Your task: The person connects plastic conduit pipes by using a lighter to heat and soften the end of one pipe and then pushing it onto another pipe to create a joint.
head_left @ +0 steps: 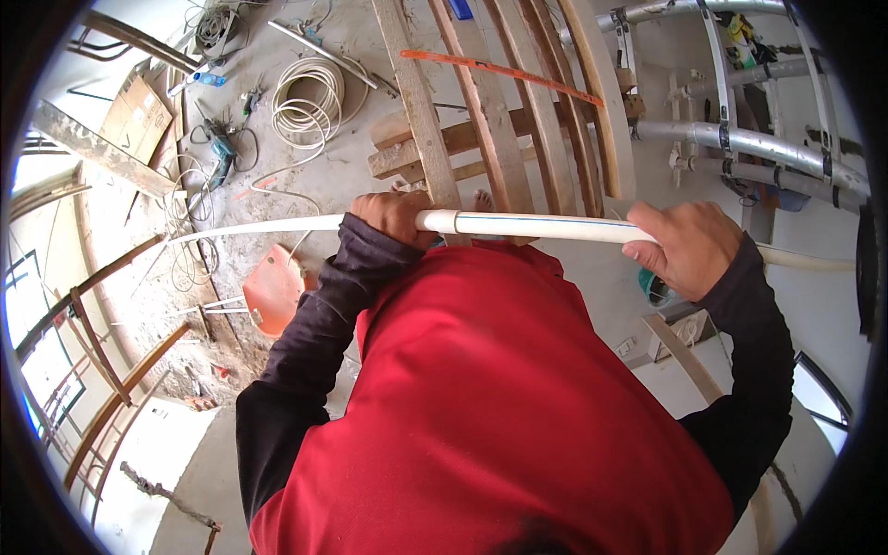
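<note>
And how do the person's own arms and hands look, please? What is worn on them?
The left sleeve and right sleeve are long, dark, almost black, wrinkled, and reach about to the wrists. The left hand and right hand show no gloves. A red top covers the torso.

Smooth, softly glossy white plastic pipe (546, 226) with a thin blue line, rough matt pale wooden planks (421, 120), shiny silver round metal tubes (768, 146), matt red cloth shirt (490, 370), matt brown cardboard sheet (134, 120), dull grey floor (347, 178)
</note>
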A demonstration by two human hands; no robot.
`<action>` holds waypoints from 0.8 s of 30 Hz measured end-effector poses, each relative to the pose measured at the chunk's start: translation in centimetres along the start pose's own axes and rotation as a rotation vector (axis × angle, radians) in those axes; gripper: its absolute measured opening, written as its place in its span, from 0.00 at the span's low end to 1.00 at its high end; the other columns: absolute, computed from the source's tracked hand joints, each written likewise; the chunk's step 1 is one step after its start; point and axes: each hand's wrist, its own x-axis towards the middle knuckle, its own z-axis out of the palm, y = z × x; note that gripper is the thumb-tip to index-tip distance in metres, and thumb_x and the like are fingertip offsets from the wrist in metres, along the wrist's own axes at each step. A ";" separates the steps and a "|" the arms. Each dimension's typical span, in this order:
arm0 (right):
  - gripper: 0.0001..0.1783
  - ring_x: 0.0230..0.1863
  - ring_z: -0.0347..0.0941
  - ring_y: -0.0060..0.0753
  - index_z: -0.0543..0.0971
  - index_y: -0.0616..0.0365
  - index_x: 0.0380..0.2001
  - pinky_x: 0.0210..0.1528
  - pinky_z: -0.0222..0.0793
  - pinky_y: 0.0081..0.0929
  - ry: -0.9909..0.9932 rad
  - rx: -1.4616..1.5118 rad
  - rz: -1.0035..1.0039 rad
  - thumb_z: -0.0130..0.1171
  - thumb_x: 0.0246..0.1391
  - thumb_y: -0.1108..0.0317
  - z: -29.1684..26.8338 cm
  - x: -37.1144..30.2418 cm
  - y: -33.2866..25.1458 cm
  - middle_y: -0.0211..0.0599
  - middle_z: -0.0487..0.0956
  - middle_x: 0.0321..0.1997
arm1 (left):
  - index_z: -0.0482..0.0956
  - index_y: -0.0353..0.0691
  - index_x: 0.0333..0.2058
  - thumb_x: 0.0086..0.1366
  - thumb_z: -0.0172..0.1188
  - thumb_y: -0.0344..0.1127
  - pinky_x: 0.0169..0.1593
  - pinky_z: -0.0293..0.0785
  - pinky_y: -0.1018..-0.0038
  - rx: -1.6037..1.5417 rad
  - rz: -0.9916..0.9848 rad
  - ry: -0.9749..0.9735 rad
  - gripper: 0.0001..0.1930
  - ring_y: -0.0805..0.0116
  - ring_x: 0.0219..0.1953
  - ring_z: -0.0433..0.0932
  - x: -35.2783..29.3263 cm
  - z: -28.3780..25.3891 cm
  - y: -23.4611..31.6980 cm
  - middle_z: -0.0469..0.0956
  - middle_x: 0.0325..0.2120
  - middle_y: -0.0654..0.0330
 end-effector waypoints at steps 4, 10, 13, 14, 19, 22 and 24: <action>0.15 0.21 0.72 0.53 0.72 0.52 0.32 0.25 0.66 0.47 0.017 0.043 -0.020 0.55 0.56 0.52 0.2 -0.2 0.1 0.42 0.73 0.15 | 0.74 0.41 0.18 0.50 0.62 0.37 0.26 0.68 0.60 0.009 0.011 0.023 0.09 0.50 0.19 0.74 0.0 -0.1 0.3 0.72 0.13 0.52; 0.17 0.20 0.72 0.53 0.71 0.54 0.30 0.25 0.66 0.47 0.000 0.021 -0.038 0.54 0.56 0.51 0.1 -0.1 0.3 0.43 0.72 0.14 | 0.72 0.41 0.16 0.53 0.64 0.38 0.24 0.67 0.60 0.036 0.052 0.077 0.13 0.50 0.17 0.73 -0.2 0.3 0.3 0.71 0.12 0.53; 0.18 0.20 0.72 0.52 0.70 0.55 0.29 0.25 0.67 0.47 -0.007 0.030 -0.046 0.54 0.56 0.50 0.0 -0.1 0.4 0.43 0.71 0.13 | 0.72 0.41 0.16 0.53 0.64 0.40 0.23 0.67 0.60 0.026 0.092 0.155 0.14 0.51 0.16 0.72 -0.1 0.5 0.4 0.71 0.11 0.53; 0.18 0.19 0.72 0.52 0.70 0.55 0.29 0.25 0.67 0.46 -0.008 0.035 -0.048 0.54 0.56 0.50 -0.1 -0.1 0.4 0.43 0.71 0.13 | 0.72 0.42 0.17 0.53 0.64 0.41 0.22 0.66 0.60 0.033 0.090 0.155 0.14 0.51 0.15 0.72 -0.1 0.5 0.5 0.71 0.11 0.53; 0.18 0.19 0.71 0.51 0.70 0.56 0.29 0.25 0.67 0.46 -0.014 0.032 -0.046 0.54 0.57 0.51 0.0 -0.3 0.3 0.43 0.71 0.13 | 0.71 0.42 0.16 0.53 0.65 0.41 0.20 0.66 0.61 0.074 0.088 0.160 0.15 0.52 0.13 0.71 -0.3 0.8 0.4 0.70 0.10 0.54; 0.18 0.19 0.72 0.51 0.71 0.56 0.29 0.25 0.67 0.45 -0.028 0.045 -0.048 0.53 0.57 0.51 -0.1 -0.2 0.4 0.43 0.71 0.13 | 0.68 0.43 0.15 0.53 0.65 0.40 0.20 0.65 0.61 0.112 0.086 0.160 0.16 0.52 0.13 0.71 -0.4 0.9 0.1 0.69 0.09 0.55; 0.18 0.19 0.72 0.51 0.71 0.56 0.29 0.25 0.68 0.45 -0.039 0.061 -0.050 0.53 0.58 0.51 -0.2 -0.2 0.4 0.43 0.71 0.13 | 0.67 0.43 0.14 0.53 0.65 0.40 0.19 0.65 0.61 0.128 0.069 0.169 0.17 0.53 0.13 0.70 -0.5 1.3 0.0 0.69 0.09 0.56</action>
